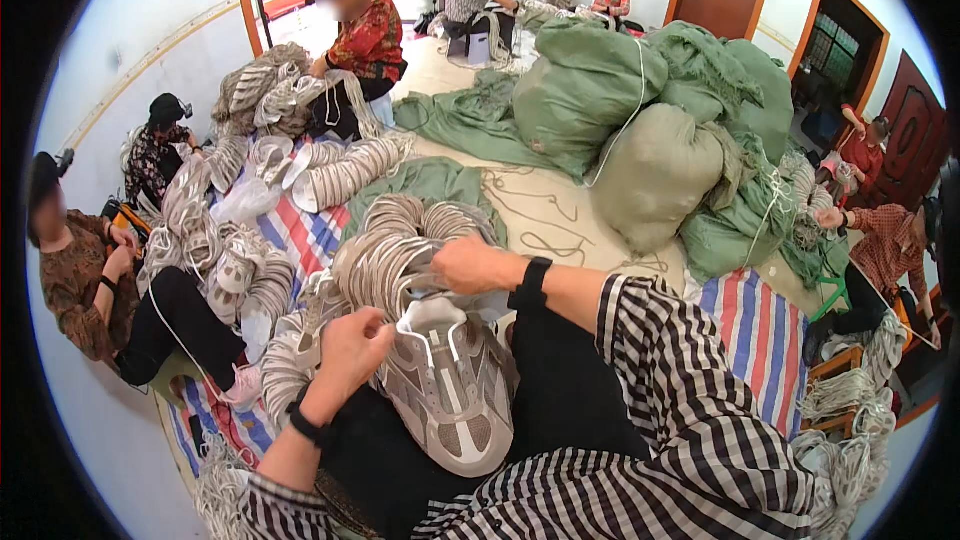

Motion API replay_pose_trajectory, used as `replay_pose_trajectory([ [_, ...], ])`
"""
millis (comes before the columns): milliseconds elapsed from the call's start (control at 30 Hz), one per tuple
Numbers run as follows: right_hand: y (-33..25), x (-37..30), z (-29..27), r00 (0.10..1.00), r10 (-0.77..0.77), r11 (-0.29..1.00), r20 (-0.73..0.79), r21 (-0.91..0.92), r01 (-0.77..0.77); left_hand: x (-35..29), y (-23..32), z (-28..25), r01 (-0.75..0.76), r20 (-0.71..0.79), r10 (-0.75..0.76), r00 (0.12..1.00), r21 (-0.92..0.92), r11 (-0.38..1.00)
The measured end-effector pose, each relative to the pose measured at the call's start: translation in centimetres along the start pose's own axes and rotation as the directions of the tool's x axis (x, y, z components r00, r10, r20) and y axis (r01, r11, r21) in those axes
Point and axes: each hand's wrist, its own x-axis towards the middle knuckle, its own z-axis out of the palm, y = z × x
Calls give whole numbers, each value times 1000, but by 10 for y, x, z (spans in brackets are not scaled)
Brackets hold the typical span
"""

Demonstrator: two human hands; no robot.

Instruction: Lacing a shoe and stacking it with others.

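A grey-beige sneaker upper (455, 400) rests on my lap, toe toward me. White shoelace (432, 352) shows at the upper eyelets, beside its pale tongue (432, 315). My left hand (352, 348) is closed just left of the upper, with thumb and fingers pinched together. Past the tongue, my right hand (478, 265) is also closed, its fingers curled downward near a stack of nested uppers (385, 260). What either hand pinches is too small or hidden to make out.
More stacked uppers (345, 175) lie on a striped sheet (740, 330). Large green sacks (590, 90) stand ahead, with loose cord (540, 225) on the floor. Bundled laces (835, 395) hang at right. Several people sit around the room, one close at left (80, 280).
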Motion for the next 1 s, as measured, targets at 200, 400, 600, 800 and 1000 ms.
replay_pose_trajectory([
  [200,-9,-6,4,986,-51,996,-158,-87,38,34,-10,28,11,230,-119,966,422,906],
  [400,-8,11,-5,998,12,990,-67,-136,-21,34,-31,30,290,384,-481,788,458,840],
  [600,75,34,14,987,157,986,20,60,-158,18,-26,22,471,577,-480,661,178,864],
  [800,37,39,15,983,178,981,48,-80,-174,21,-41,27,468,560,-506,656,224,855],
  [1000,-27,6,2,715,-363,931,-597,-252,263,31,-39,34,461,681,-463,568,202,864],
])
